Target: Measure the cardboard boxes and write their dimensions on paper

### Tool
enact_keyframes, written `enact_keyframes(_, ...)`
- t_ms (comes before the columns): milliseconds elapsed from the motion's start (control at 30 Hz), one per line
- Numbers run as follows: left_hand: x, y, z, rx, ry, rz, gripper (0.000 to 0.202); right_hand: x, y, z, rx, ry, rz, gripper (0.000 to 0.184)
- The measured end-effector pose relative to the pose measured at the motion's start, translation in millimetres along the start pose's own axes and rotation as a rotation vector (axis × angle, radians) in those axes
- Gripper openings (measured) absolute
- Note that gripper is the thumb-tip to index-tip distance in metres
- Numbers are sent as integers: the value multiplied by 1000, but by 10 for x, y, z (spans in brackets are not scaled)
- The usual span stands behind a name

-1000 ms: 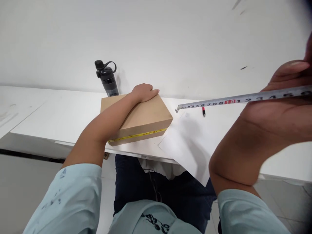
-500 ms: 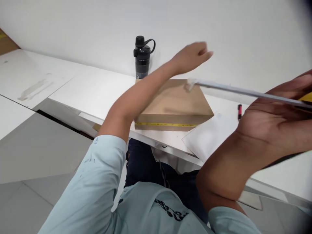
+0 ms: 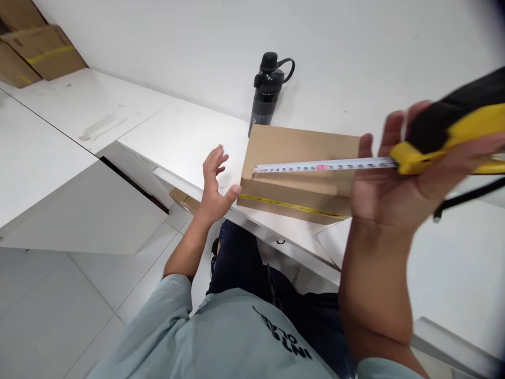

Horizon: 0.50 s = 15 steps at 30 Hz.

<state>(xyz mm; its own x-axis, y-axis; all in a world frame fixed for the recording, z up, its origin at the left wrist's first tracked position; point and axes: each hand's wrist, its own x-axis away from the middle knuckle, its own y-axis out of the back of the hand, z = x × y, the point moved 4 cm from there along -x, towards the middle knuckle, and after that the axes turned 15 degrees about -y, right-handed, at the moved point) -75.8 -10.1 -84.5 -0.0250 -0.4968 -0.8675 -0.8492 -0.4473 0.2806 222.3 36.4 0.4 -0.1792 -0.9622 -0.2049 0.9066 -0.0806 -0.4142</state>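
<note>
A brown cardboard box [image 3: 300, 150] with a yellow tape line along its front lies on the white table [image 3: 181, 137]. My right hand [image 3: 394, 184] is closed round a yellow and black tape measure [image 3: 453, 134], raised close to the camera. Its white blade [image 3: 323, 167] reaches left across the box top, its tip near the box's left edge. My left hand [image 3: 215, 184] is open with fingers spread, its thumb touching the box's front left corner.
A black water bottle [image 3: 268, 87] stands behind the box against the white wall. More cardboard boxes [image 3: 35, 52] sit at the far left of the table. White paper [image 3: 335, 239] lies under the box's right end. My legs are under the table edge.
My left hand has dropped from above the box to its front left corner and opened. The tape blade now spans the box top. The view has swung left.
</note>
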Motion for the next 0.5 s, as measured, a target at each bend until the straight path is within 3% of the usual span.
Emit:
enact_keyframes(100,138,-74,-2,-141,-40,-17,114,66,-239,-119,-82,27,27,38)
enact_keyframes(167,117,-119,-6,-169,-77,-2,119,86,-297,-171,-24,17,32,40)
enact_keyframes(267,47,-172,-10,-160,-115,28,104,84,-283,-177,9,14,47,37)
enact_keyframes(500,-136,-318,-25,-56,-132,37,80,-2,-126,-197,-163,-134,117,34)
